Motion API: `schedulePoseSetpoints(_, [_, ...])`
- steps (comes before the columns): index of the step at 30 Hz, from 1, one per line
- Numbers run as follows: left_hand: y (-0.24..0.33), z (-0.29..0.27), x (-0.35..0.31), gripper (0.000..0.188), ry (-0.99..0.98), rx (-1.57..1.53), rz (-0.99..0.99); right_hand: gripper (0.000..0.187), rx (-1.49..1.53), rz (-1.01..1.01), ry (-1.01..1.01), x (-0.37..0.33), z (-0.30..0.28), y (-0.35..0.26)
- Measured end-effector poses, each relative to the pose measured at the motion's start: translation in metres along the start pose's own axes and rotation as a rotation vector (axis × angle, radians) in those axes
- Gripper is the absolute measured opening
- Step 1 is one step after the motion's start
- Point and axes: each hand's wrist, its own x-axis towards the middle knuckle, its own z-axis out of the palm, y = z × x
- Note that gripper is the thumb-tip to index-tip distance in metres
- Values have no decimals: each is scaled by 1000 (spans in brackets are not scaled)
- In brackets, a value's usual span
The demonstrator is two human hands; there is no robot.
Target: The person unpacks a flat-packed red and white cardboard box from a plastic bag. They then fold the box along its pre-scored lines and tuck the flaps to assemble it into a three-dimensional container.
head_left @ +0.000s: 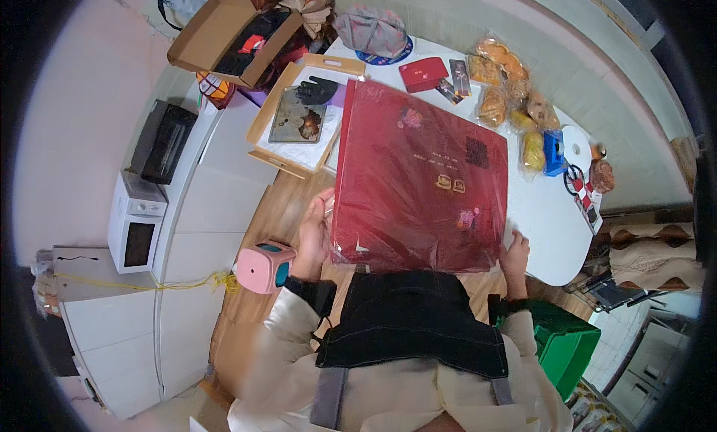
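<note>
Black apron (418, 320) nearest, across the front of the body. Just beyond, square red box (422, 182) in clear wrap, raised between both hands over the near part of the white table (549, 241). Left hand (317, 227) with fingers wrapped round the box's left edge; right hand (514, 254) at its lower right corner, fingers bent, grip impossible to tell. Behind to the left, wooden tray (280, 162) with dark glove (317, 90) and stained plate (287, 122). Farther, bagged breads (493, 103) at right, small red box (423, 74) and grey-pink bag (371, 30) toward the wall.
</note>
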Motion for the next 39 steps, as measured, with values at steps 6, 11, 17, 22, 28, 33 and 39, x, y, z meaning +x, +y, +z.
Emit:
schedulePoseSetpoints(6, [56, 99, -17, 40, -194, 277, 262, 25, 200, -1156, 10, 3, -76, -322])
schedulePoseSetpoints(11, [93, 152, -28, 39, -507, 468, 300, 15, 41, -1216, -87, 9, -90, -406])
schedulePoseSetpoints(17, [100, 168, -39, 39, -485, 369, 341, 29, 16, -934, -81, 9, -114, -387])
schedulePoseSetpoints(22, [94, 181, -56, 35, -615, 352, 352, 44, 61, -392, -270, -5, -144, -368])
schedulePoseSetpoints(28, [90, 222, -71, 37, -861, 697, 532, 38, 285, 117, -633, -14, -185, -376])
schedulePoseSetpoints(33, [59, 242, -66, 43, -1051, 257, 283, 37, 513, 302, -610, -15, -207, -355])
schedulePoseSetpoints(39, [23, 256, -63, 65, -1271, 124, 56, 39, 194, 212, -325, -27, -217, -336])
